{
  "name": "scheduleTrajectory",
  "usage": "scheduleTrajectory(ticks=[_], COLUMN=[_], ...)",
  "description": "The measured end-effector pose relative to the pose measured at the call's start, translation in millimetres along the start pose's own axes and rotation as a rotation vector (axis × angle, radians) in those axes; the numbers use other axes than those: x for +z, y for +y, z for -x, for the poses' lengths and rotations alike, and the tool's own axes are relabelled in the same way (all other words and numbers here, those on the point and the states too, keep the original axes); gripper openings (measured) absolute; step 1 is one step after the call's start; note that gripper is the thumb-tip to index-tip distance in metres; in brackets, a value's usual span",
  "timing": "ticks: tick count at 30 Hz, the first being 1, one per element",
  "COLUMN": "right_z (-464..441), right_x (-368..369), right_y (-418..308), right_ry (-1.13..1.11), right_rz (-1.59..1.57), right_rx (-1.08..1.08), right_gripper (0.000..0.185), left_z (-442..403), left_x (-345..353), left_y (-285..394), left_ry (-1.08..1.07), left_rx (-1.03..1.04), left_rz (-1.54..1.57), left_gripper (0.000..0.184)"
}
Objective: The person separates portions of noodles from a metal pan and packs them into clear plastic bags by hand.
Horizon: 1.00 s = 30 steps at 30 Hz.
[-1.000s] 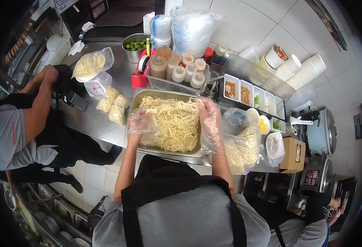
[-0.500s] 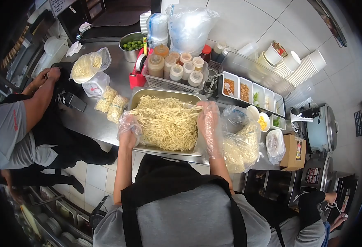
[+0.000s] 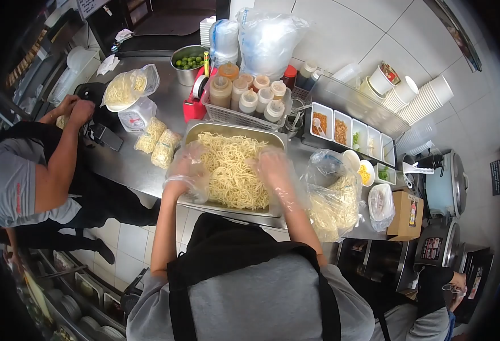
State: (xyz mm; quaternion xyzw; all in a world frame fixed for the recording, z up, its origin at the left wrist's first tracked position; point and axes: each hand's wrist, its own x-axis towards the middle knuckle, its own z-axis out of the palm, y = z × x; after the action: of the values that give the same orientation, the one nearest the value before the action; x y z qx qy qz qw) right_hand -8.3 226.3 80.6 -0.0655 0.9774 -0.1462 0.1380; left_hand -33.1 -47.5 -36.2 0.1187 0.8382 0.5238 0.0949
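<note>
A deep metal tray in front of me is filled with pale yellow noodles. Both my hands are in thin clear plastic gloves and smeared by motion. At the left side of the noodles is my left hand, inside the tray's edge, its fingers too blurred to read. Across from it, my right hand has curled fingers closed on noodles at the right side. To the right of the tray lies a large clear bag of noodles. Small bagged noodle portions lie to the left.
Behind the tray stands a basket of sauce bottles, beside a red tape dispenser and a pot of limes. Topping containers line the back right. A scale stands left. One co-worker is at left, another lower right.
My hands have moved inward from the tray's sides onto the noodles. Strands that were raised along the far side, toward my right hand, now lie lower in the heap.
</note>
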Motion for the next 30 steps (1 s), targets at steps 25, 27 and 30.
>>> scheduleTrajectory(ticks=[25, 27, 30], right_z=[-1, -5, -2], right_x=[-40, -26, -6], right_y=[-28, -26, -17], right_ry=[0.349, 0.302, 0.179], right_rz=[-0.342, -0.272, -0.456], right_rx=[-0.314, -0.286, -0.336], right_gripper=[0.035, 0.037, 0.04], left_z=[16, 16, 18], left_x=[-2, -3, -7], left_y=[81, 85, 86], left_ry=[0.383, 0.324, 0.294], left_rx=[-0.243, -0.09, -0.136], left_rz=[1.016, 1.125, 1.196], left_gripper=[0.051, 0.056, 0.053])
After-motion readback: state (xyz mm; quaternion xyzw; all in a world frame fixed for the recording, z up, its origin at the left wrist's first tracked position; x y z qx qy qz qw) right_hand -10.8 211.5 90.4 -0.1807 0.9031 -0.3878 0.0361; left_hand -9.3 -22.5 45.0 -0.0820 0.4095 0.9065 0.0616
